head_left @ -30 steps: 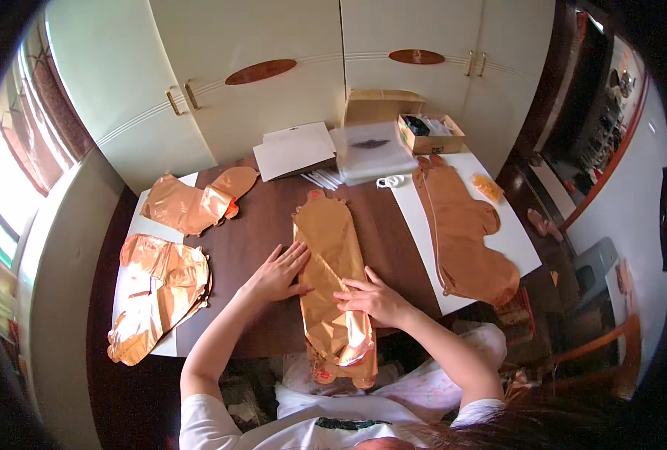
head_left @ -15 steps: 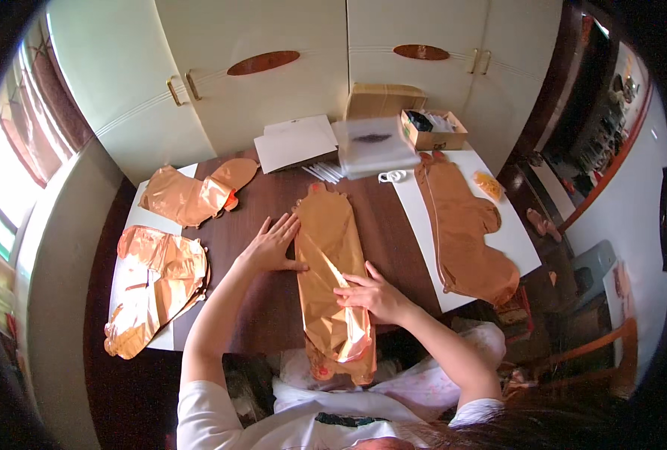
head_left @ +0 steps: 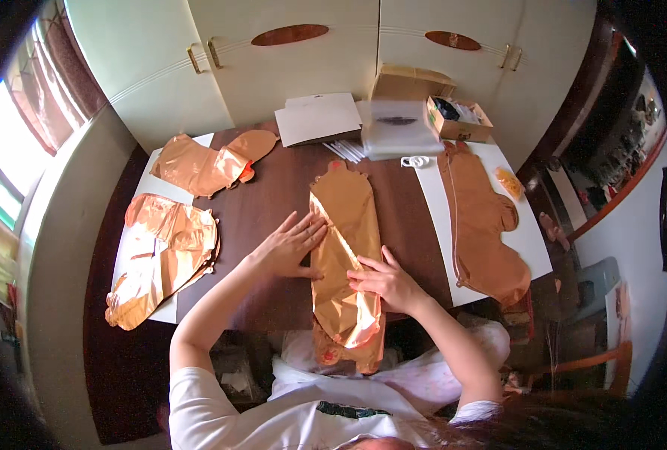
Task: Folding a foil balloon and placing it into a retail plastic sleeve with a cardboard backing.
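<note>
Foil piece glossy, creased; tabletop smooth, wood-like; cardboard box matt.

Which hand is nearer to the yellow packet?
Right. The right hand, on the middle foil, is left of the yellow packet and nearer the person; the left hand, at that foil's left edge, is farther left of the packet.

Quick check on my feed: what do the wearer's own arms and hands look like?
Both the left hand and right hand are ungloved, with no ring, watch or bracelet visible. The forearms are uncovered, below the short sleeves of a white T-shirt with a dark chest marking.
</note>
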Demonstrator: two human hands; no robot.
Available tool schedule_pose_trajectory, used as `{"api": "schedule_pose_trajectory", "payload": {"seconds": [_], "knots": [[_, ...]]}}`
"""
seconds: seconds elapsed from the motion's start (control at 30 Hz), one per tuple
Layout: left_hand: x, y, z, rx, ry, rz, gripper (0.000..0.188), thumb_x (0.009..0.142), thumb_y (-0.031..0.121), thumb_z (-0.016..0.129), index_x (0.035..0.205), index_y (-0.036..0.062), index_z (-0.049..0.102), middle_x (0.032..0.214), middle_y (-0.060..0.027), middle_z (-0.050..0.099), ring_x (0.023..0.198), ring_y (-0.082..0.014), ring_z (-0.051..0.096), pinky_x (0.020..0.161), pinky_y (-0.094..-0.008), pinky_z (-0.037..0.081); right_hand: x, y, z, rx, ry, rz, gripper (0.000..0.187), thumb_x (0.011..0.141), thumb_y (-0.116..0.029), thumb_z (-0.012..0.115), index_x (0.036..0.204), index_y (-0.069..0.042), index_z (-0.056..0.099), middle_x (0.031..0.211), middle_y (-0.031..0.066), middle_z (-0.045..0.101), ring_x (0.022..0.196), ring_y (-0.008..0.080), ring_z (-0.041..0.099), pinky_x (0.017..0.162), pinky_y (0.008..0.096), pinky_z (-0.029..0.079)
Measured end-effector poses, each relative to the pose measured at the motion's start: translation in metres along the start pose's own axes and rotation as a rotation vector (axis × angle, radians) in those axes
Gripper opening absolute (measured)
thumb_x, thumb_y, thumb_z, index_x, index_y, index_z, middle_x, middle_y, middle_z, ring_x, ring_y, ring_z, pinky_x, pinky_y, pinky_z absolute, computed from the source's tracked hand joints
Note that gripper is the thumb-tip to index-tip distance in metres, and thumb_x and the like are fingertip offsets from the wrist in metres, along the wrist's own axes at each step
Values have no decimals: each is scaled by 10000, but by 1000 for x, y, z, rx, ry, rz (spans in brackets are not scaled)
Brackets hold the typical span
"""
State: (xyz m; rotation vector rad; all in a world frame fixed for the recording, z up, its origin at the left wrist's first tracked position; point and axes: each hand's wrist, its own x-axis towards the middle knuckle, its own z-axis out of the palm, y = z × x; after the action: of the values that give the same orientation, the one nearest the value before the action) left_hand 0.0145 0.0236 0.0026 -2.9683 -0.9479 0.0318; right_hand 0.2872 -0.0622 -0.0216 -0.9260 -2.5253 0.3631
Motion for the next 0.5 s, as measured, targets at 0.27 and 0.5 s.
{"api": "schedule_pose_trajectory", "payload": {"seconds": [0.27, 0.5], "knots": [[-29, 31, -2, -107, -11, 48, 1051, 729, 733, 502, 1418, -9, 223, 1482, -181, 221, 1384, -317, 187, 1115, -492, 155, -1, 1, 7, -60, 24, -10, 239, 858, -193, 530, 1062, -180, 653, 1236, -1, 580, 1244, 241, 455, 1060, 608, 198], [-32, 30, -2, -108, -32, 44, 1054, 729, 731, 506, 1425, -1, 207, 1488, -183, 203, 1386, -316, 179, 1112, -511, 140, 0, -6, 4, -40, 83, 17, 283, 831, -201, 592, 1107, -229, 649, 1232, 16, 582, 1211, 237, 486, 1057, 599, 210]]}}
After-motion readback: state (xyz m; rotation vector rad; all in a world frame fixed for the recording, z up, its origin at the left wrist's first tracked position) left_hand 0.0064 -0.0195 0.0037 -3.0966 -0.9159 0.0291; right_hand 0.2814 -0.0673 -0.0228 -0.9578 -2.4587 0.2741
